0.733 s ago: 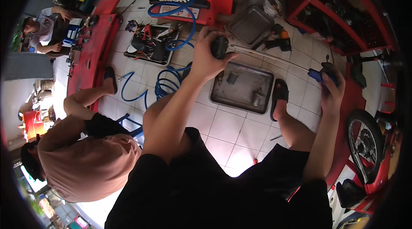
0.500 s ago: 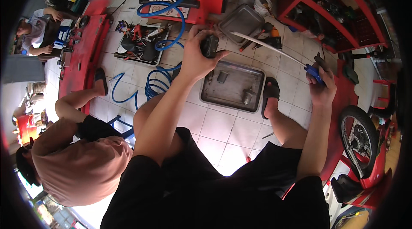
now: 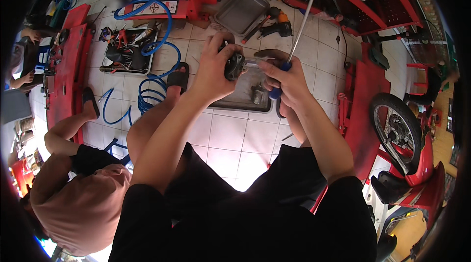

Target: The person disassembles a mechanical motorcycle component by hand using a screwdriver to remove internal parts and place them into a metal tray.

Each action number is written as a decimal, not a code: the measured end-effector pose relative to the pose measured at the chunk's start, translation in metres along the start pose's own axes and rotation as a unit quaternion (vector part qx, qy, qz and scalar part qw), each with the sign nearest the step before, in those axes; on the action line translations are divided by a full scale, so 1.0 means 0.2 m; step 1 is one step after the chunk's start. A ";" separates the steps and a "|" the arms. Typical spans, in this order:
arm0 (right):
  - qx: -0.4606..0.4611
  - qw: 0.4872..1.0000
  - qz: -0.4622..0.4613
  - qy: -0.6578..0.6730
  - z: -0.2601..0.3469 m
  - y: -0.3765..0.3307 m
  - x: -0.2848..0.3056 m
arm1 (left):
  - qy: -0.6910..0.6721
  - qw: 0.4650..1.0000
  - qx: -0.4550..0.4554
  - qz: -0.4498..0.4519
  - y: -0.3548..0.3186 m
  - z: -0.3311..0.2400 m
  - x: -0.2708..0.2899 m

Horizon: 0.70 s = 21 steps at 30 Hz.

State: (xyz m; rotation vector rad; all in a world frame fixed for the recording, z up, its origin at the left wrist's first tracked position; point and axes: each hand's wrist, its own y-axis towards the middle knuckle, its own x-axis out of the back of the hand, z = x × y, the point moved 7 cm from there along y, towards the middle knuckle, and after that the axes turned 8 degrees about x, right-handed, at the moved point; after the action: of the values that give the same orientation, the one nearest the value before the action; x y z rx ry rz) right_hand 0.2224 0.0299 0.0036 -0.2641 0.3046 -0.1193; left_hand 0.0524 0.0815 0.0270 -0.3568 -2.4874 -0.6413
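My left hand is closed around a dark, rounded metal part, its fingers covering much of the surface. Right beside it, my right hand grips a long screwdriver with a blue handle, its pale shaft slanting up and away from the part. The right thumb and fingertips reach toward the part's side, where a small pale piece shows; I cannot tell which hand holds it. Below both hands lies a grey metal tray on the floor, partly hidden by them, with a small metal part inside.
A second tray and an orange-and-black power tool lie farther off. To the left are a tool-filled tray and a coiled blue hose. A person sits close on the left; a motorcycle wheel stands right.
My right hand has come left, from far out at the side to beside the left hand. The screwdriver's shaft has swung from pointing left to pointing up and away. The view has shifted right.
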 end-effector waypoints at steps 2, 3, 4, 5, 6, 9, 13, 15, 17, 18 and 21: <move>0.002 0.998 0.010 -0.058 -0.01 0.00 -0.03 | 0.004 1.000 -0.007 0.013 -0.02 0.01 -0.03; -0.001 0.996 -0.004 -0.092 -0.02 -0.01 -0.02 | -0.009 1.000 -0.014 0.009 -0.02 0.01 -0.04; 0.000 0.993 -0.012 -0.120 -0.02 -0.01 -0.01 | -0.014 1.000 -0.020 0.003 -0.03 0.01 -0.05; 0.012 0.993 0.004 -0.122 -0.04 -0.01 -0.03 | -0.007 1.000 -0.019 -0.005 -0.03 0.02 -0.05; 0.005 0.984 -0.027 -0.179 -0.05 -0.01 -0.01 | -0.002 1.000 -0.010 0.002 -0.04 0.02 -0.06; 0.020 0.984 -0.034 -0.175 -0.06 -0.01 -0.03 | 0.006 0.999 0.000 0.037 -0.05 0.02 -0.07; -0.003 0.988 -0.047 -0.150 -0.11 0.01 0.01 | 0.041 0.998 -0.016 0.041 -0.05 0.00 -0.05; 0.012 0.988 -0.034 -0.148 -0.12 0.01 0.01 | 0.050 0.996 -0.009 0.068 -0.05 0.01 -0.08; 0.011 0.986 -0.052 -0.158 -0.14 0.01 0.03 | 0.067 0.996 -0.012 0.062 -0.05 0.01 -0.08; 0.017 0.985 -0.054 -0.162 -0.13 0.01 0.03 | 0.070 0.995 -0.006 0.071 -0.06 0.01 -0.09; 0.013 0.984 -0.060 -0.168 -0.13 0.01 0.03 | 0.073 0.996 -0.010 0.060 -0.05 0.01 -0.08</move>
State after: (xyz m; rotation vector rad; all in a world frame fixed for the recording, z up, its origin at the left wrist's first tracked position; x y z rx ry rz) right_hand 0.2205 0.0239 -0.0234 -0.2711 -0.0478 -0.1941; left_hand 0.0599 0.0724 0.0125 -0.4466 -2.3033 -0.6222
